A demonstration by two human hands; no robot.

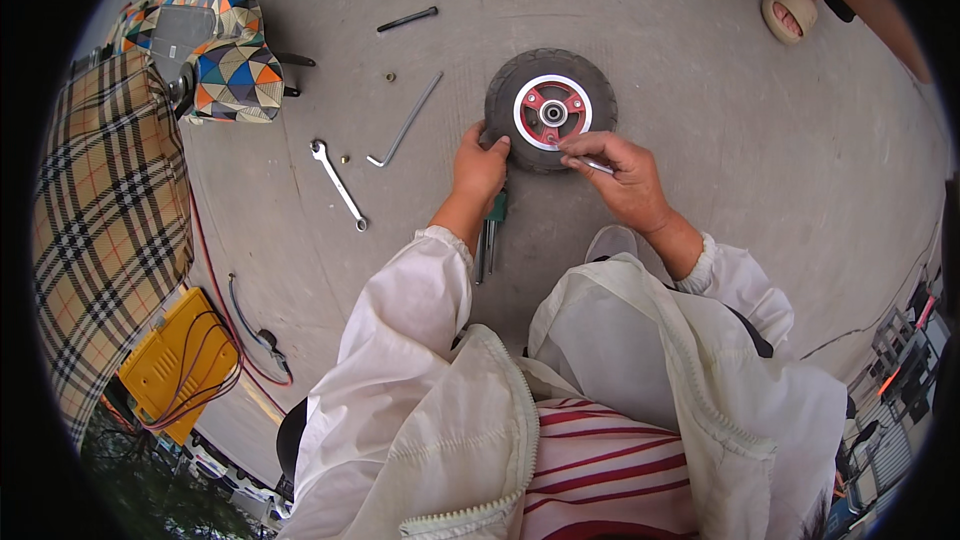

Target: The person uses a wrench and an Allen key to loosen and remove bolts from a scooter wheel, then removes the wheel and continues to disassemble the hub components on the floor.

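A small wheel (505, 85) with a black rubber tyre and a red and silver hub lies flat on the floor. My left hand (479, 172) grips the tyre at its near left edge, with the thumb on the side wall. In my right hand (625, 180) is a thin silver metal tool, apparently a hex key (597, 165), pinched between thumb and fingers. Its end is over the hub bolt nearest me; my fingers partly hide the contact. Beside my left wrist lies a green-handled folding hex key set (497, 208) with several metal rods.
Left of the wheel lie a long L-shaped hex key (410, 120), a combination wrench (340, 187), a black bolt (407, 19) and two small brass-coloured nuts. Farther left are a patterned seat (235, 70), plaid cloth (115, 210) and a yellow case (185, 365). A person's sandalled foot (790, 12) is upper right.
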